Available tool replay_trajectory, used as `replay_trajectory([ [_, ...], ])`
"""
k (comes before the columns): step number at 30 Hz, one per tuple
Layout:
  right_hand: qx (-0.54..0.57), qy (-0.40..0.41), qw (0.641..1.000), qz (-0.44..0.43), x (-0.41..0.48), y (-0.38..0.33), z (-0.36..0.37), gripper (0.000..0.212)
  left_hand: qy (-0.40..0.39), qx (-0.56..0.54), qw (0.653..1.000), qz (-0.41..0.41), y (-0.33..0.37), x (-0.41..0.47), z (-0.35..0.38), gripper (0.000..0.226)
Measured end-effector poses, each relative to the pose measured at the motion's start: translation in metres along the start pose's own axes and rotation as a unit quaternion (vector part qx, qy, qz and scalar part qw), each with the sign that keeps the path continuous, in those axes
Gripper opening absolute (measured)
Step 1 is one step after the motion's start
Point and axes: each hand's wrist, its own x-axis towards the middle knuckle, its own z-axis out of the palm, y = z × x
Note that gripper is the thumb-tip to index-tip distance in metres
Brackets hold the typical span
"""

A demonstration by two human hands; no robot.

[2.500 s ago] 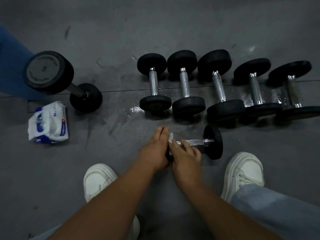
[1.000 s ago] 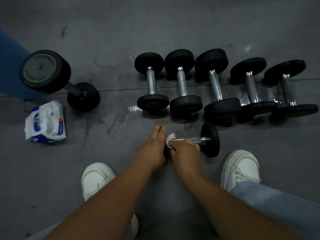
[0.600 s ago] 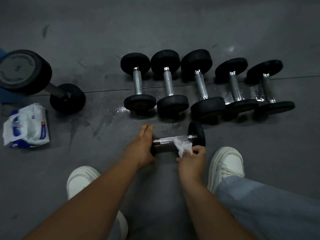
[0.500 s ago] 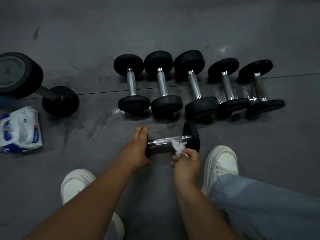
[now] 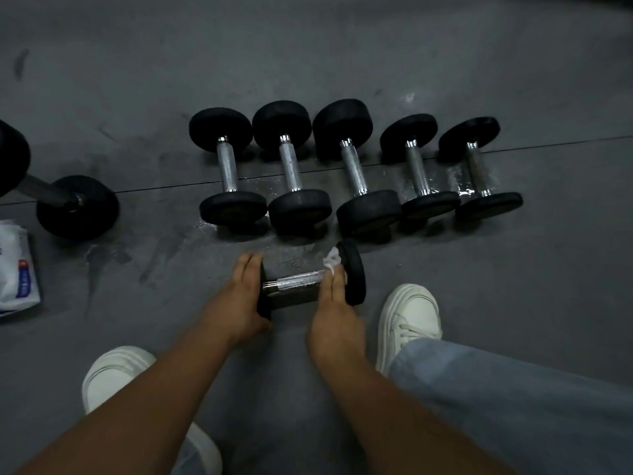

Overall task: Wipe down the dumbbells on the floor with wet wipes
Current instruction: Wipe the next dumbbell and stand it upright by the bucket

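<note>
— Looking for the dumbbell being wiped.
— Lies on the floor just ahead of both hands, beside the right shoe. Runs left to right along its long axis, crosswise to the forearms.
— And the hands?
— Bracing with the left hand, fingers straight and flat on the outer face of the left head. Reaching over the handle's right end with the right hand, fingers stretched out, pressing the wipe where handle meets right head. Can't see the thumb, so can't tell whether pinching too.
— Next move?
— Probably wiping round that right head, nearer the right hand. Might roll toward the row without the left bracing.
— Around it?
— Five more in that row just beyond, handles pointing away. Farther left, a bigger one and the pack.
</note>
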Motion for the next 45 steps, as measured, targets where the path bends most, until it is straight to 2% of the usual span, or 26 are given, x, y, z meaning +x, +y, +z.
replay_trajectory([
  [4,0.098,0.009,0.995,0.025,0.012,-0.004,-0.009,0.088,-0.007,0.007,1.0,0.005,-0.002,0.003,-0.001,0.128],
  [7,0.092,0.002,0.996,-0.019,-0.014,0.0,0.008,0.095,-0.007,-0.001,1.0,0.011,-0.004,0.006,-0.004,0.129],
  [12,0.137,0.03,0.99,0.011,0.013,0.002,0.001,0.093,-0.019,0.004,1.0,0.002,-0.003,0.011,-0.006,0.131],
  [16,0.112,0.014,0.993,-0.026,-0.008,0.004,0.011,0.093,-0.013,0.003,1.0,0.004,-0.006,0.009,-0.004,0.133],
  [19,0.147,0.046,0.988,-0.028,0.019,0.002,0.0,0.086,-0.014,0.008,1.0,-0.002,-0.006,0.01,-0.005,0.133],
  [21,0.211,0.067,0.975,-0.027,0.02,-0.001,-0.005,0.076,-0.015,0.002,1.0,0.0,-0.005,0.01,-0.004,0.133],
  [23,0.333,0.127,0.934,0.017,0.007,0.006,0.022,0.051,-0.01,-0.007,1.0,0.0,-0.005,0.01,-0.004,0.132],
  [24,0.419,0.109,0.896,0.094,-0.001,0.008,0.031,0.037,-0.009,-0.009,1.0,-0.002,-0.005,0.011,-0.005,0.133],
  [25,0.545,0.06,0.819,0.171,-0.004,0.006,0.035,0.035,-0.011,-0.009,1.0,-0.002,-0.005,0.013,-0.006,0.133],
  [26,0.639,-0.006,0.736,0.225,-0.001,0.005,0.038,0.038,-0.013,-0.008,1.0,-0.002,-0.005,0.013,-0.006,0.133],
  [27,0.718,-0.038,0.644,0.262,0.005,0.004,0.032,0.036,-0.014,-0.009,1.0,0.0,-0.005,0.013,-0.005,0.133],
  [29,0.806,-0.018,0.493,0.329,0.029,0.002,0.021,0.03,-0.004,-0.007,1.0,0.0,-0.003,0.007,-0.001,0.131],
  [31,0.845,-0.008,0.394,0.361,0.037,-0.002,0.014,0.029,0.01,-0.002,1.0,-0.005,-0.001,0.0,0.004,0.127],
  [33,0.894,-0.003,0.265,0.36,0.031,-0.004,0.011,0.03,0.016,-0.008,1.0,-0.006,0.002,-0.006,0.007,0.125],
  [34,0.909,0.001,0.218,0.357,0.027,-0.004,0.007,0.031,0.022,-0.009,1.0,0.0,0.002,-0.007,0.008,0.125],
  [36,0.909,0.001,0.17,0.38,0.031,0.0,0.008,0.025,0.028,-0.007,1.0,0.004,0.001,-0.008,0.008,0.126],
  [39,0.91,0.005,0.155,0.386,0.039,0.002,0.009,0.018,0.036,-0.003,0.999,0.009,-0.001,-0.01,0.013,0.126],
  [41,0.912,-0.01,0.185,0.365,0.038,0.0,0.014,0.016,0.044,-0.002,0.999,0.023,-0.002,-0.01,0.014,0.124],
  [45,0.87,-0.055,0.313,0.376,0.038,-0.002,0.014,0.017,0.044,-0.009,0.999,0.021,-0.003,-0.009,0.014,0.123],
])
